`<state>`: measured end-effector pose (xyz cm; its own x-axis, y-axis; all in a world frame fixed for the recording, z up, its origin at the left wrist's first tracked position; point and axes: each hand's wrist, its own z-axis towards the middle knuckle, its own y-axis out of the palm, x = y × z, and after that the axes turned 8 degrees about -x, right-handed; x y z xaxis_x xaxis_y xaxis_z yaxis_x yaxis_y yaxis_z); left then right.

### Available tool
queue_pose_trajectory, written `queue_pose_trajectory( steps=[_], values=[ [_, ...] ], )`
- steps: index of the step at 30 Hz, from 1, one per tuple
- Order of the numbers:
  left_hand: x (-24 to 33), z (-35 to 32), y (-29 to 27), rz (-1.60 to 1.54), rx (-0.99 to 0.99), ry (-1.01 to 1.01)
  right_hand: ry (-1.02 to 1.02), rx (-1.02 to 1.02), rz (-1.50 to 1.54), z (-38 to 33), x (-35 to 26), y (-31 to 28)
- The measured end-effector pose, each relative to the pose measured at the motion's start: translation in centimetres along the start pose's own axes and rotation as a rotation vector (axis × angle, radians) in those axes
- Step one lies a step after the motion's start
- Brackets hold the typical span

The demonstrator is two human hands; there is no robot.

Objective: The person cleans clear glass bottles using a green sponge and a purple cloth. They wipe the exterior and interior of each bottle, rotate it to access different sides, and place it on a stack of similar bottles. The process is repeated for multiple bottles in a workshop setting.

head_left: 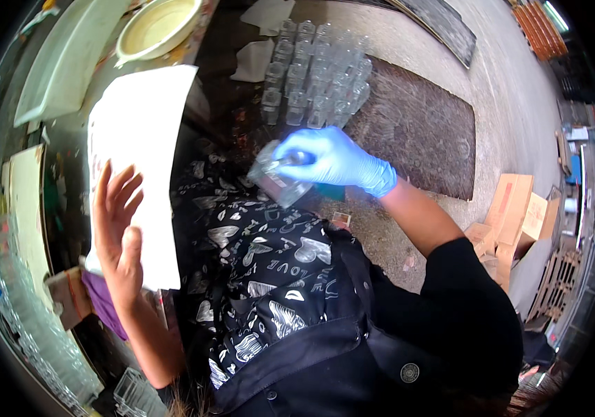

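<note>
My right hand (pixel 325 161), in a blue glove, is closed on a clear, square-sided bottle (pixel 285 189) and holds it above my lap. The bottle is slightly smeared by motion, and the fingers cover its upper part. At the left, my bare left hand (pixel 118 240) is raised with its fingers apart and nothing in it. Behind that hand lies a large white sheet (pixel 146 139), and I cannot tell whether they touch. Beyond my right hand, rows of similar clear bottles (pixel 317 73) stand packed together on a dark board (pixel 419 125).
A cream basin (pixel 160 29) and a long pale tub (pixel 68 62) sit at the far left. More clear containers (pixel 40 326) line the left edge. Open cardboard boxes (pixel 509 215) stand at the right, beside a slatted crate (pixel 558 281).
</note>
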<state>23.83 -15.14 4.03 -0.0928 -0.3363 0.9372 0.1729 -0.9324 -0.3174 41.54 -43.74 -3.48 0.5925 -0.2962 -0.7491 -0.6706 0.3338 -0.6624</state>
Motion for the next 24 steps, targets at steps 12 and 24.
queue_pose_trajectory(
  steps=[12, 24],
  values=[
    [-1.0, -6.8, -1.2, 0.293, 0.365, -0.481, 0.951, 0.499, -0.138, -11.3, 32.9, 4.7],
    [0.6, -5.8, -1.1, 0.432, 0.380, -0.571, 1.053, 0.485, -0.352, -8.7, 36.7, 4.8]
  ],
)
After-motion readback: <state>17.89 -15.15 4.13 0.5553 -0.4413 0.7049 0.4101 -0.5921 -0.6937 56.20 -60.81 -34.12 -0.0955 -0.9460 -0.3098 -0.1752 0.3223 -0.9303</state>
